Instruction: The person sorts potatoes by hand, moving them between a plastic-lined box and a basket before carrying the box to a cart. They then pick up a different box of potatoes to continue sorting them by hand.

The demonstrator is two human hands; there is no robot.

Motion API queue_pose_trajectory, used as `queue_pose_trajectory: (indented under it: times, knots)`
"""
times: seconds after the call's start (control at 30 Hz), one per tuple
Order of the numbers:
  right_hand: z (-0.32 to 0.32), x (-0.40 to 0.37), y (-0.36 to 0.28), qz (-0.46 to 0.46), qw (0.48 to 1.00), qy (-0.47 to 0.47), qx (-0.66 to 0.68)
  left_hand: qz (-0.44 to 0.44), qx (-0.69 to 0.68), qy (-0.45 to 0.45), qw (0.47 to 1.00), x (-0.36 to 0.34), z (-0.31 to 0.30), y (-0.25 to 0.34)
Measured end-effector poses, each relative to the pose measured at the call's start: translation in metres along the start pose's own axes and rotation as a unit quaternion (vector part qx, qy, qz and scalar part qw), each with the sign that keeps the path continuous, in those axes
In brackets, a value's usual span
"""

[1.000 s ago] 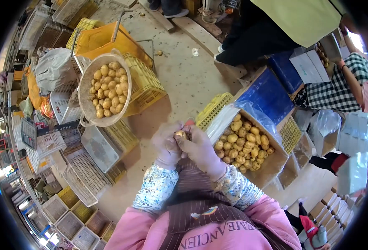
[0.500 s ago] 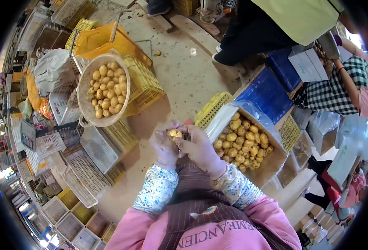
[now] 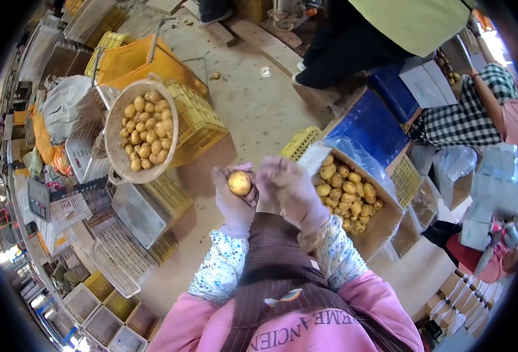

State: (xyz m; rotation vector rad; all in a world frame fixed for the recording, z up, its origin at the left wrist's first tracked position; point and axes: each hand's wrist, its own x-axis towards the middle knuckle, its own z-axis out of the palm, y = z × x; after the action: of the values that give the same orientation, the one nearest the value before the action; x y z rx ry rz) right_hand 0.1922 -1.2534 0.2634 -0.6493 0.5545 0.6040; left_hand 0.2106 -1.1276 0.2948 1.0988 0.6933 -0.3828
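Potato [image 3: 239, 183] sits in the gloved left hand [image 3: 234, 199], whose fingers curl closed around it, in front of the chest and above the bare floor. The right hand [image 3: 288, 190] is just beside it, but is too blurred to tell whether it grips anything. A potato-filled carton [image 3: 382, 230] stands to the right and a round basket [image 3: 113, 120] of potatoes to the left.

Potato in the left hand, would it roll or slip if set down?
Probably rolls: the potato looks rounded, with no flat side. Likely firm, since the left hand cups it with no dent showing. Its skin looks smooth, so perhaps slightly slippery.
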Motion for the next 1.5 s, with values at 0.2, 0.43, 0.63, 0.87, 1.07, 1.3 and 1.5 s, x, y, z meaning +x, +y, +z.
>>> queue_pose_trajectory:
  times: [0.2,0.43,0.63,0.87,1.07,1.3,1.5]
  knots:
    - [-0.122,-0.048,0.004,-0.319,0.878,0.355,-0.031,-0.011,0.259,-0.135,0.956,-0.003,0.004,-0.085]
    - [-0.252,-0.208,0.094,-0.075,0.533,0.801,-0.262,0.253,0.58,-0.059,0.772,0.0,0.016,-0.161]
    - [-0.267,-0.187,0.179,0.128,0.475,0.821,-0.29,0.161,0.796,-0.003,0.584,0.018,0.018,-0.224]
    - [-0.269,-0.201,0.181,0.092,0.531,0.793,-0.283,0.096,0.84,0.04,0.532,0.042,0.032,-0.204]
    - [-0.313,-0.227,0.207,0.005,0.483,0.8,-0.356,0.198,0.721,-0.057,0.662,0.007,0.037,-0.205]
    - [-0.337,-0.259,0.225,0.034,0.521,0.804,-0.284,0.162,0.603,-0.121,0.771,-0.001,-0.023,-0.223]
    - [-0.286,-0.216,0.211,0.132,0.449,0.808,-0.358,0.194,0.709,-0.106,0.67,0.037,-0.033,-0.239]
